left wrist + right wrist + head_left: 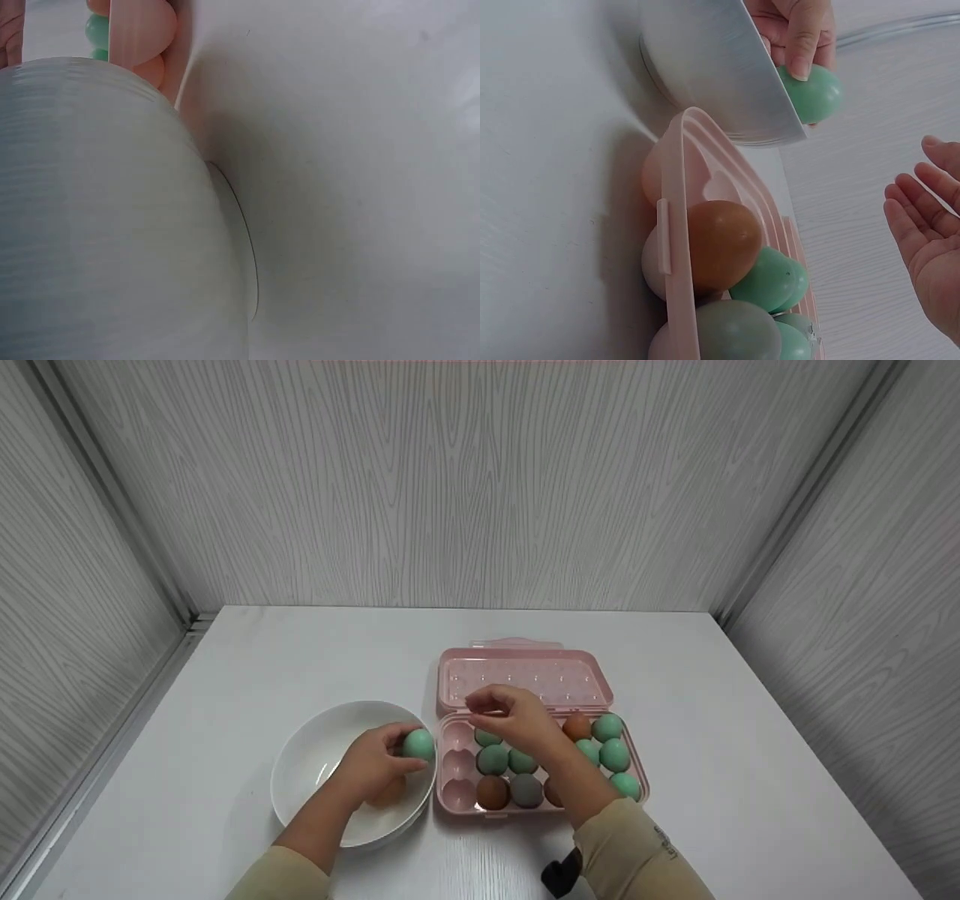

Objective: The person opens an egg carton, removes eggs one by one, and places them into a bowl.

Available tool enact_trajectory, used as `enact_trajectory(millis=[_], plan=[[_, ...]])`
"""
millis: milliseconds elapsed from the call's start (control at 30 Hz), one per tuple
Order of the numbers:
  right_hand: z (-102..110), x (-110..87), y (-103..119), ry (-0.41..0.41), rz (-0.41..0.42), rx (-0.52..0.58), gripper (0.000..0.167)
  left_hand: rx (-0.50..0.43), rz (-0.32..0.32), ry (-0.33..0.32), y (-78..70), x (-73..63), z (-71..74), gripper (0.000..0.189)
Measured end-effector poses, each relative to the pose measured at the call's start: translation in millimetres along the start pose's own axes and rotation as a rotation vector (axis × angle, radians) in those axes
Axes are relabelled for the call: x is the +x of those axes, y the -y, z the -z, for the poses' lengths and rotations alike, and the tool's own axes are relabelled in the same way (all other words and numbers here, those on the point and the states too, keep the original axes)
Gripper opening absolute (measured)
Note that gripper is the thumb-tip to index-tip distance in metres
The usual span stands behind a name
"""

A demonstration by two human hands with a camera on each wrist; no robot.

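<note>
White bowl (309,746) at left; by its right rim your left hand (373,763) pinches the green egg (418,745): slacken and it could drop, pass low and it could crack. Right, over the pink carton (458,766), your right hand (519,723) holds nothing, fingers loosely spread; dip and you could jostle eggs (526,791).

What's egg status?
Left hand pinching green egg by rim of bowl. Right hand holding nothing, above pink carton. Right forearm hides part of carton in head view.
</note>
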State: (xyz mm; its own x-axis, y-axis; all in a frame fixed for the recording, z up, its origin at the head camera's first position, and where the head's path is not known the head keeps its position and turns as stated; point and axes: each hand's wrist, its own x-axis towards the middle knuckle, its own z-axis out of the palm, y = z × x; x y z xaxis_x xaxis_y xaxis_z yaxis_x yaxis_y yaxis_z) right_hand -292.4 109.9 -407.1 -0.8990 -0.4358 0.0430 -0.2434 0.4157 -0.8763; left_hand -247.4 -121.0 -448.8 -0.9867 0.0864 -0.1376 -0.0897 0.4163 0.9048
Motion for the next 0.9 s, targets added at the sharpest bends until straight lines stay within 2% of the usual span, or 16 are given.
enact_trajectory(millis=[333, 500, 733, 900], plan=[[-0.3, 0.8, -2.0, 0.008, -0.029, -0.002, 0.028, 0.089, 0.020, 0.021, 3.9, 5.5, 0.2, 0.056], [0.5, 0.0, -2.1, 0.010, -0.040, -0.002, 0.028, 0.139, 0.009, 0.031, 6.3, 7.7, -0.4, 0.060], [-0.1, -1.0, -0.7, 0.016, -0.011, 0.006, 0.027, 0.196, 0.008, 0.024, 6.9, 9.3, -4.1, 0.059], [0.2, -1.4, -0.7, 0.022, -0.012, 0.001, 0.024, 0.231, -0.011, 0.017, 5.5, 8.3, -6.4, 0.052]])
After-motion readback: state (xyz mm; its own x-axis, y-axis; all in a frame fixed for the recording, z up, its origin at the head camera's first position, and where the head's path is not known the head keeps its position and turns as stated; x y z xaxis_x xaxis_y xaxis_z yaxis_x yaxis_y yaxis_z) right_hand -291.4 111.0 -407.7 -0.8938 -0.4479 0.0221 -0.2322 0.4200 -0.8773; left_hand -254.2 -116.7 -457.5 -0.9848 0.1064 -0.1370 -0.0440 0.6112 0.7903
